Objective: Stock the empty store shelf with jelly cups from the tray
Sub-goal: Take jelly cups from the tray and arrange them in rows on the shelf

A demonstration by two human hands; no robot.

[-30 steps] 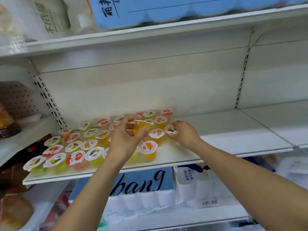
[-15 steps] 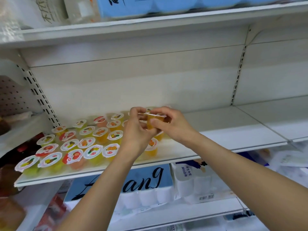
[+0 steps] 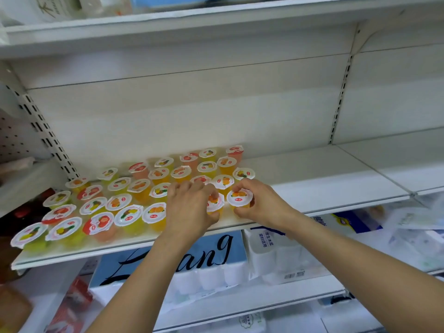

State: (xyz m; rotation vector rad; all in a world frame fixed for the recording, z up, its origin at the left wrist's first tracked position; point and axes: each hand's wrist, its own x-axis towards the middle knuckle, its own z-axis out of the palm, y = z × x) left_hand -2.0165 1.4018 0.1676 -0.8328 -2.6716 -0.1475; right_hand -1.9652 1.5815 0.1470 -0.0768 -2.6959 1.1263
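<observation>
Sealed jelly cups, roughly thirty with yellow, orange or pink jelly under fruit-printed lids, stand in rows on the left half of a white store shelf. The left hand curls its fingers round an orange cup at the group's right end. Just beside it, the right hand pinches another orange-lidded cup standing on the shelf. Packaged goods fill the shelf below.
</observation>
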